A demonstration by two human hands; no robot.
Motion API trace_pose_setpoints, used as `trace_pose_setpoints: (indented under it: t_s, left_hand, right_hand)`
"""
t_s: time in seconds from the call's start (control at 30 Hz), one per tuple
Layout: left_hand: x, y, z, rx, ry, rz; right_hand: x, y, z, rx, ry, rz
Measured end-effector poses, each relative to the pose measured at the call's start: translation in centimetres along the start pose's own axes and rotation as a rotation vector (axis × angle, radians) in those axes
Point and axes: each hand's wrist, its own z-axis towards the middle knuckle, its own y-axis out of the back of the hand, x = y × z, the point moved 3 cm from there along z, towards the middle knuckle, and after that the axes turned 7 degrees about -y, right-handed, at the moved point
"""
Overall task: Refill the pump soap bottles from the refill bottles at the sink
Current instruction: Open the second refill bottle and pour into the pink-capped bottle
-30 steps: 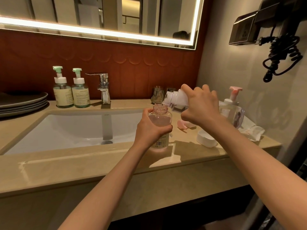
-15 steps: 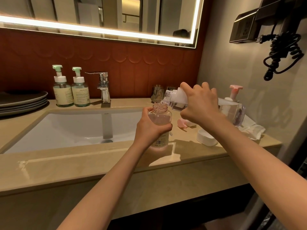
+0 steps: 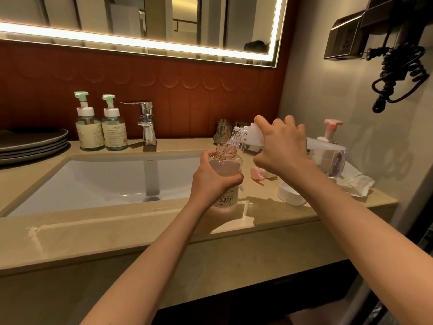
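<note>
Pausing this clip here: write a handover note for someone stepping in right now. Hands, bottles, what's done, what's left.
Left hand grips the open pink soap bottle, upright on the counter right of the sink.
Right hand holds the clear refill bottle tilted, mouth over the pink bottle's neck; pouring appears under way.
Done: pump removed, apparently the pink pump head lying behind; white cap off.
Left: finish filling, refit pump, recap. Whether the second pink pump bottle or the green pump bottles need filling cannot be told.
</note>
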Motion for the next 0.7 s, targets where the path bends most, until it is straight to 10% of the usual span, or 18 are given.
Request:
trace_pose_setpoints:
  t_s: [0.7]
  left_hand:
    - [-0.08,0.01,-0.08,-0.001,-0.001,-0.004]
  right_hand:
    - [0.13,0.23,-0.17,0.022,0.001,-0.005]
